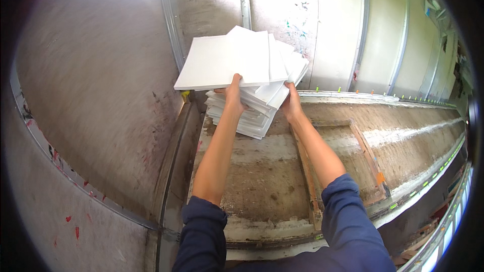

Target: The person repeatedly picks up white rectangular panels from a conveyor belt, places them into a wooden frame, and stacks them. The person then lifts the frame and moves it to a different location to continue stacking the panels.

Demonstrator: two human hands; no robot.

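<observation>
A tall, uneven stack of flat white square panels [247, 116] stands on a worn wooden surface against the far wall. The top white panel [217, 63] juts out to the left, and others beneath it are fanned to the right. My left hand [232, 93] is closed on the near edge of the upper panels, thumb on top and fingers underneath. At the near right side of the stack, my right hand [291, 103] grips the edges of several panels. Its fingertips are partly hidden by them.
The wooden surface [262, 186] is stained and runs off to the right. A frame of wooden strips [365, 153] lies on it. A scuffed wall panel [101, 85] rises on the left, with a dark post [174, 161] beside it. Pale walls with metal ribs [360, 30] stand behind.
</observation>
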